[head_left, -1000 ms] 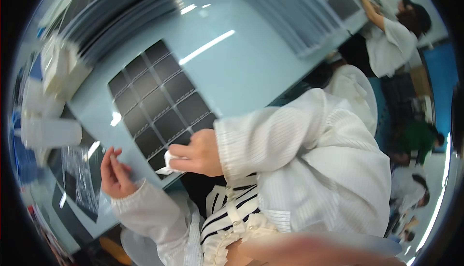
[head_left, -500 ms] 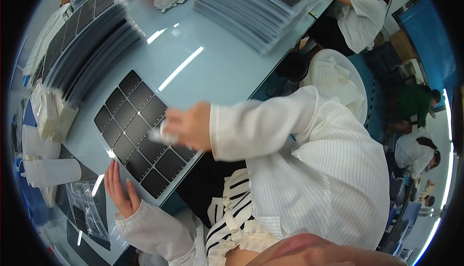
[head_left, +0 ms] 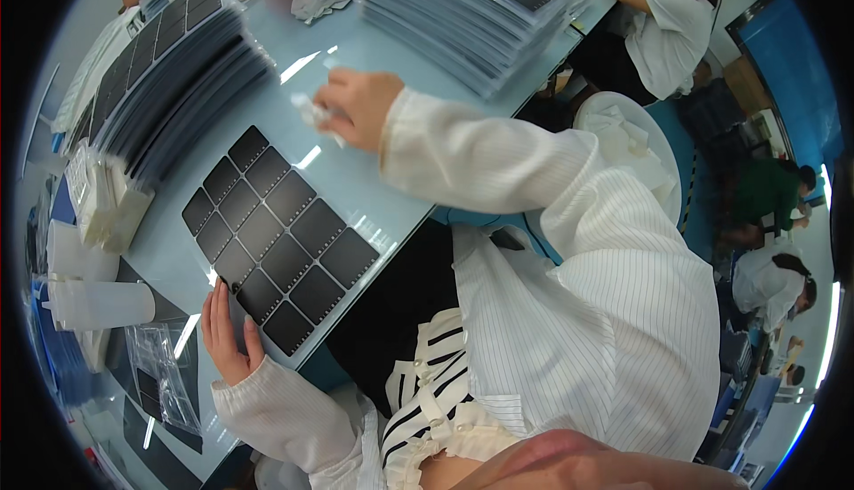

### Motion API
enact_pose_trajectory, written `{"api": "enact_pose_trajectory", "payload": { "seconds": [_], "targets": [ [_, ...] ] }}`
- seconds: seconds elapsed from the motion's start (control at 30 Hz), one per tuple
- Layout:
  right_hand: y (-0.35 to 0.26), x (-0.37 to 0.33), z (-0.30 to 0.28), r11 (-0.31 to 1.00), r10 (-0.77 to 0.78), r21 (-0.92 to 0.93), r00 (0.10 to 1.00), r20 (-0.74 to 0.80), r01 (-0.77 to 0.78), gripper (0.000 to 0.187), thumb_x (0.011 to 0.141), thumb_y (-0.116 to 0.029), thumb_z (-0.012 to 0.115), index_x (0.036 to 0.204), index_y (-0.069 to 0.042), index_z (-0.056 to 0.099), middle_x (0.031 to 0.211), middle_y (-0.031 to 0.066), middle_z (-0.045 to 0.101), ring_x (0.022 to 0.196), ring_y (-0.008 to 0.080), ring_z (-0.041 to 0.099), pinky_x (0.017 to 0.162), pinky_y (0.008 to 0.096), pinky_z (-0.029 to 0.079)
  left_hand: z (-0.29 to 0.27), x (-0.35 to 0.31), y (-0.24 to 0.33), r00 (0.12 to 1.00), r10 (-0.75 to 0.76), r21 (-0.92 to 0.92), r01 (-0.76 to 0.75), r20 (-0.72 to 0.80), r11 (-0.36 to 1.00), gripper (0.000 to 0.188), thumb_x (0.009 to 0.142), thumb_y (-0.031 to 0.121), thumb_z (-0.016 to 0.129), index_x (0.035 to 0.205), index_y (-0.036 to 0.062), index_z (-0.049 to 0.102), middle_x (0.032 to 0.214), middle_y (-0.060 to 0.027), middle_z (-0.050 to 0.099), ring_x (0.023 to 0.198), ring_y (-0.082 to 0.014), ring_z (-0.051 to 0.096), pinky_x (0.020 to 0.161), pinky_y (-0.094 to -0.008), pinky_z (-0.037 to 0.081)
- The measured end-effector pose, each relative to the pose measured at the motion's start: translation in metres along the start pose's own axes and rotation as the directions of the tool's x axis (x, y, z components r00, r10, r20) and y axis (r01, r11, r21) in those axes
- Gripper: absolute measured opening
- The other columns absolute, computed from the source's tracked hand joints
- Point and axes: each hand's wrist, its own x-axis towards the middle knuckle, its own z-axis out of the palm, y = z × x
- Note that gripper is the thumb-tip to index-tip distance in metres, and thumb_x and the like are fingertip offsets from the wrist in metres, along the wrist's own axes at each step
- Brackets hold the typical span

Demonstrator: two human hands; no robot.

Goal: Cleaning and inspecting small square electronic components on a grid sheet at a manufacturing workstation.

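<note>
A sheet of dark, glossy square panels (head_left: 260,230) with rounded corners lies flat on the glass-topped table, set at a slant. At its near left edge my left hand (head_left: 229,334) rests with fingers stretched out, the fingertips at the sheet's border. My right hand (head_left: 360,107) is closed around a crumpled white wipe (head_left: 309,109), somewhat blurred. It is over the table beyond the sheet's far end, apart from the panels. Whether the wipe touches the glass I cannot tell.
Tall stacks of similar sheets stand at the far left (head_left: 178,89) and far middle (head_left: 445,27). At left are folded white wipes (head_left: 111,205), a translucent bottle (head_left: 102,305) and a clear plastic bag (head_left: 160,374). A round white bin (head_left: 672,165) holds wipes; a co-worker (head_left: 663,36) sits beyond.
My right hand has moved with the wipe from over the panels to the bare glass beyond their far end. The left hand stays at the sheet's edge.
</note>
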Motion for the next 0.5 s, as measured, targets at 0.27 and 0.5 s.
{"api": "enact_pose_trajectory", "payload": {
  "seconds": [0.27, 0.5],
  "targets": [
    [0.007, 0.004, 0.011, 0.965, 0.244, -0.051, 0.951, -0.188, -0.257, 0.045, 0.086, -0.025, 0.070, 0.125, -0.007, 0.057, 0.108, 0.0115, 0.059, 0.081, 0.0269, 0.067, 0.072, 0.0363, 0.054, 0.012, 0.007, -0.005, 1.000, 0.009, 0.000, -0.009, 0.006, 1.000, 0.051, 0.087, 0.008, 0.055, 0.137, 0.0048, 0.050, 0.142, -0.0103, 0.051, 0.134, -0.0327, 0.042, 0.112, -0.0436, 0.031],
    [-0.042, -0.058, -0.052, 0.262, 0.229, 0.565, 0.619, 0.751, -0.783, 0.056, 0.089, -0.014, 0.067, 0.138, 0.003, 0.044, 0.129, 0.0160, 0.052, 0.098, 0.0254, 0.067, 0.075, 0.0311, 0.057, 0.007, 0.009, 0.004, 1.000, 0.002, 0.000, -0.002, -0.020, 1.000, 0.051, 0.081, 0.006, 0.059, 0.132, 0.0023, 0.054, 0.139, -0.0128, 0.053, 0.129, -0.0349, 0.046, 0.109, -0.0420, 0.034]
  ]
}}
